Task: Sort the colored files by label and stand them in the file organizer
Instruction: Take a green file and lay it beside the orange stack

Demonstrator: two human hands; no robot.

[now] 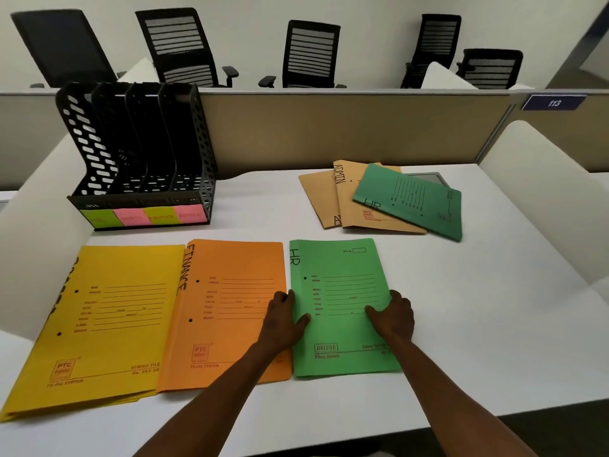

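A white desk (494, 324) runs up to a tan partition (329, 127), with black mesh office chairs (309, 54) against a pale wall beyond. The left hand (283, 319) and right hand (393, 316) grip the side edges of a light green HR file (342, 275), thumbs on its cover. Beside it lie an orange FINANCE file (230, 265) and a yellow file (115, 268), its label seemingly cut off. The black four-slot file organizer (138, 153) stands back left; two brown ADMIN files (346, 199) and a darker green HR file (412, 199) lie heaped back right.
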